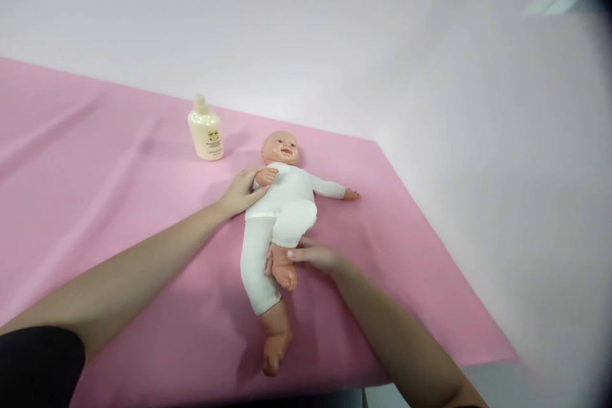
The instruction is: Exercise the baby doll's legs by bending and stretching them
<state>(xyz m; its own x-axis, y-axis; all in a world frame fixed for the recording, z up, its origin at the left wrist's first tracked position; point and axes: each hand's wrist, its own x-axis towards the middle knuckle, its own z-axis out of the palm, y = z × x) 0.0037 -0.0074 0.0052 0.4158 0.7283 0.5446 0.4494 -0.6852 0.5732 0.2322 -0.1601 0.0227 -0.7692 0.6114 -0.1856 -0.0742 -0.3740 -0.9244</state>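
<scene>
A baby doll [282, 194] in a white outfit lies on its back, with its head toward the far edge. My left hand [241, 193] holds the doll's side by its bent arm; the thumb rests against the torso and the other fingers are partly hidden behind the arm. Around the ankle of the doll's bent leg, my right hand [318, 256] is closed, thumb on top and fingertips showing on the other side. That leg is raised and folded across the other leg, which lies stretched toward me. The doll's other arm points out to the right.
A cream pump bottle [206, 134] stands upright beyond my left hand, left of the doll's head. Pink cloth [382, 223] with a few creases covers the table, whose edge runs down the right side. White walls [239, 25] rise behind and to the right.
</scene>
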